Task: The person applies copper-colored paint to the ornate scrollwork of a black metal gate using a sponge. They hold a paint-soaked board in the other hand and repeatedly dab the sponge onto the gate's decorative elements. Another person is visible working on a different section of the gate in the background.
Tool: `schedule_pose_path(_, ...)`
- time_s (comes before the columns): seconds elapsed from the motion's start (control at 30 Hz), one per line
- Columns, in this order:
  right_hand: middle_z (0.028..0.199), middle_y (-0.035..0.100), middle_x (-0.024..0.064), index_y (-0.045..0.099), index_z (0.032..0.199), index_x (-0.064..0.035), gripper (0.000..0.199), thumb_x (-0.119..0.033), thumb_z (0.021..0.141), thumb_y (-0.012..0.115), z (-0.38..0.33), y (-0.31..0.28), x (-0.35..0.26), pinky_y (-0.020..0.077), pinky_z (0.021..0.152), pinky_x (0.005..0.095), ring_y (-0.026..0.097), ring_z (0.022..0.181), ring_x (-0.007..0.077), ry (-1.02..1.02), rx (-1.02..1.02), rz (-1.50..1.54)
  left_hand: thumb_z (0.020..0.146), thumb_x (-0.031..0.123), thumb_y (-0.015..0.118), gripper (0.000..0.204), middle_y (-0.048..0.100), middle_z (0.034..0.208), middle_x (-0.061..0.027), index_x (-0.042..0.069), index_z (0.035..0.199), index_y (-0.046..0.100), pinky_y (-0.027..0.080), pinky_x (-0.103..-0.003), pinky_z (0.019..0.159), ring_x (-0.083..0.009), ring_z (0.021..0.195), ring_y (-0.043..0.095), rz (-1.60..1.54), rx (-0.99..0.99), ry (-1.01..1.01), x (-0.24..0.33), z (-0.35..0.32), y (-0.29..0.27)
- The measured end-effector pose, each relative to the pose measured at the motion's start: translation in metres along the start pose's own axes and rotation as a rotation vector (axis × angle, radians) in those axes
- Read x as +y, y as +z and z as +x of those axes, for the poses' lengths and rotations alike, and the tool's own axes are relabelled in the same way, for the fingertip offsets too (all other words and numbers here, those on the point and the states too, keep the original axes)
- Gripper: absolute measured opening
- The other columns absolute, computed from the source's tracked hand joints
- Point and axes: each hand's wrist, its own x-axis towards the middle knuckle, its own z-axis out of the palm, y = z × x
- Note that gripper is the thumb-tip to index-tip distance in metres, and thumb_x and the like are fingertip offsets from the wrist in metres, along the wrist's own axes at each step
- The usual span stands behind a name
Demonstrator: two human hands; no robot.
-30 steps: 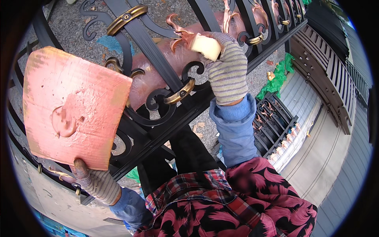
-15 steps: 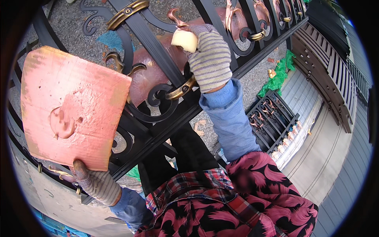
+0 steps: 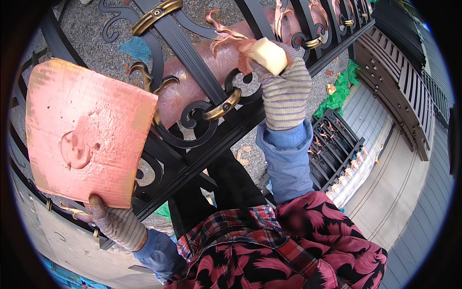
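My left hand (image 3: 118,224), in a striped glove with a dark-stained thumb, is closed on the lower edge of a cardboard sheet (image 3: 103,111). The sheet is coated in copper-pink paint, with a wet pool (image 3: 77,149) near its middle. In my right hand (image 3: 286,98), also gloved, is a pale yellow sponge (image 3: 268,55) with copper paint along its left edge. That edge is against or just beside a copper-coloured leaf ornament (image 3: 224,36) on the black metal railing (image 3: 192,67). I cannot tell if they touch.
Gold bands (image 3: 222,107) and scrolls sit on the railing around my right hand. Beneath it lies a plastic-wrapped pink roll (image 3: 185,77). To the right are green plastic (image 3: 339,94), a smaller black railing panel (image 3: 332,149) and a brown slatted metal piece (image 3: 394,82).
My right hand has moved to the right with the sponge, uncovering the scroll and more of the leaf ornament. My left hand and the cardboard have barely shifted.
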Motion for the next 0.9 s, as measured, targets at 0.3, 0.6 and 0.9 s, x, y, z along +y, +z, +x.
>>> schedule_pose_path(0.3, 0.086, 0.059, 0.0114, 0.055, 0.095, -0.0016, 0.037, -0.010, 0.063, 0.073, 0.000, -0.006, 0.011, 0.0473, 0.069, 0.0296, 0.059, 0.078, 0.0215, 0.065, 0.109, 0.090, 0.069, 0.018, 0.066, 0.078, 0.034, 0.125, -0.0138, 0.013, 0.131, 0.018, 0.037, -0.046, 0.091, -0.0296, 0.108, 0.041, -0.041, -0.073, -0.022, 0.002, 0.003, 0.003)
schedule_pose_path(0.6, 0.082, 0.059, 0.0122, 0.057, 0.093, -0.0042, 0.037, -0.015, 0.060, 0.072, 0.005, 0.015, 0.013, 0.0475, 0.067, 0.0330, 0.058, 0.073, 0.0273, -0.077, -0.067, -0.463, 0.077, 0.019, 0.060, 0.058, 0.043, 0.119, -0.0135, -0.003, 0.123, 0.032, 0.034, -0.037, 0.094, -0.0240, 0.107, 0.043, -0.131, -0.066, -0.078, -0.001, 0.007, -0.009)
schedule_pose_path(0.9, 0.077, 0.058, 0.0122, 0.057, 0.086, -0.0049, 0.024, -0.019, 0.068, 0.064, 0.025, 0.031, 0.018, 0.0470, 0.062, 0.0360, 0.057, 0.071, 0.0295, -0.166, 0.044, -0.445, 0.078, 0.021, 0.060, 0.058, 0.044, 0.119, -0.0134, -0.004, 0.122, 0.033, 0.032, -0.036, 0.095, -0.0236, 0.108, 0.042, -0.177, -0.089, -0.132, -0.002, 0.006, -0.008)
